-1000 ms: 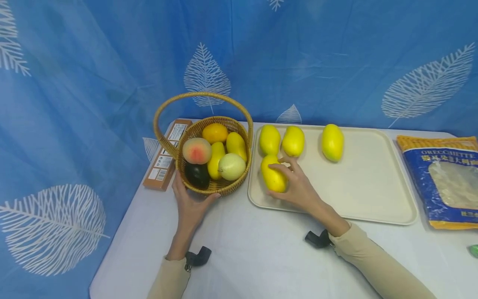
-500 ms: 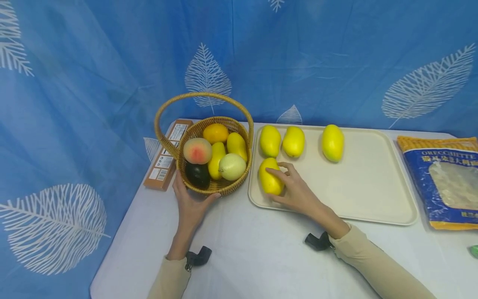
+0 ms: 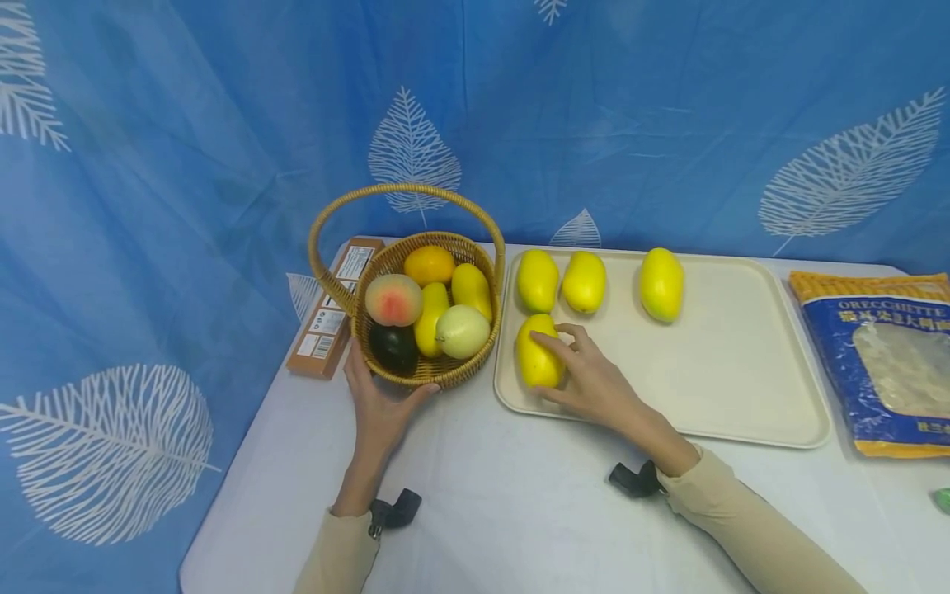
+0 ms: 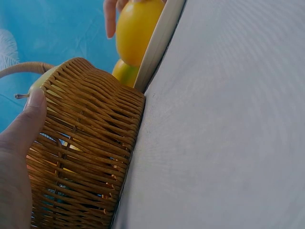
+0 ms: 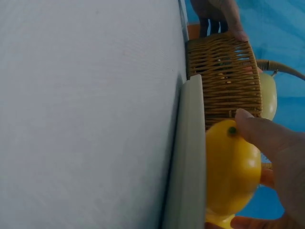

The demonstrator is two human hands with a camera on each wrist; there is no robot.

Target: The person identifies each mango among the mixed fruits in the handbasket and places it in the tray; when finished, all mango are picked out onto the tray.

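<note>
My left hand [image 3: 380, 412] steadies a wicker basket [image 4: 90, 133], thumb on the front rim and fingers round its left side. Inside the basket sit a peach [image 3: 393, 300], a pale pear [image 3: 463, 332], a dark green fruit [image 3: 393, 348], an orange-yellow fruit [image 3: 429, 266] and two yellow mangoes. My right hand [image 3: 597, 379] grips a yellow mango [image 3: 536, 359] at the left end of the cream tray [image 3: 727, 371]. In the right wrist view, the thumb lies at the stem end of that mango, with fingers round its far side.
Three more mangoes lie along the tray's back edge, one [image 3: 660, 285] apart from the others. A brown box [image 3: 315, 334] stands left of the basket. To the tray's right lies a blue pasta bag [image 3: 876, 371]. A blue leaf-print curtain [image 3: 631, 124] hangs behind.
The gripped mango has shifted slightly left and toward the front of the tray, and turned more upright in the head view. My left hand and the basket stay in place.
</note>
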